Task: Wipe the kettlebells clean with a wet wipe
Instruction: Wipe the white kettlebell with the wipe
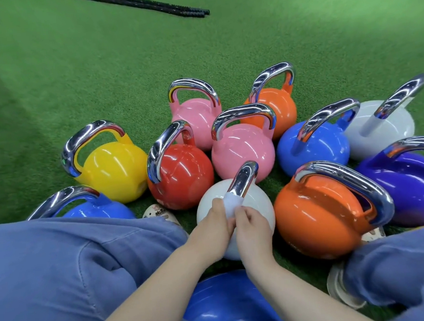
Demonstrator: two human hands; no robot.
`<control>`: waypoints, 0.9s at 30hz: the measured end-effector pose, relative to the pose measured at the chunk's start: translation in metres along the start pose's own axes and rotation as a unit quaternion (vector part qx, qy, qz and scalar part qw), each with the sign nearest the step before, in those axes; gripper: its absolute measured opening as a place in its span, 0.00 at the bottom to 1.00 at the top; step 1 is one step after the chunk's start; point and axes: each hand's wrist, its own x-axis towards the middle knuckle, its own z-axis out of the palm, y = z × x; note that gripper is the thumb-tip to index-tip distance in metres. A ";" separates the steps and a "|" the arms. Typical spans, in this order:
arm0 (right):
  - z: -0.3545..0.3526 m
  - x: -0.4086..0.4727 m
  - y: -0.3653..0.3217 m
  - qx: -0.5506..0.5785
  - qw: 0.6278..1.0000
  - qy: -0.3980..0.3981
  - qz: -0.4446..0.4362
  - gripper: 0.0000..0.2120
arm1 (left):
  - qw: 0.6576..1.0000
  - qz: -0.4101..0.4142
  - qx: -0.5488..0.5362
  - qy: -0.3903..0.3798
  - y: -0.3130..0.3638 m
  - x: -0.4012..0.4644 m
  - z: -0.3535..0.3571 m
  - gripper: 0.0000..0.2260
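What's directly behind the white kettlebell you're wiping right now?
Behind the white kettlebell stand a pink kettlebell and a red kettlebell on the green turf. Both hands hold the wet wipe at its handle, hiding the handle base and nearest face.

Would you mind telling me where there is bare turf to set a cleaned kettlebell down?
Open green turf lies beyond the far pink kettlebell and left of the yellow kettlebell, up to the black ropes. Around the near white kettlebell it is crowded; only slivers show between bells.
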 end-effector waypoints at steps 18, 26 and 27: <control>-0.003 0.035 -0.009 0.041 0.997 -0.002 0.068 0.23 | 0.992 0.083 0.094 0.008 0.014 0.017 -0.009 0.12; -0.016 0.061 -0.019 0.131 0.979 -0.070 0.139 0.14 | 0.994 0.087 0.045 -0.055 0.018 0.048 -0.019 0.18; -0.015 0.061 -0.015 0.119 0.983 -0.065 0.123 0.13 | 0.993 0.087 0.039 -0.062 0.015 0.047 -0.019 0.18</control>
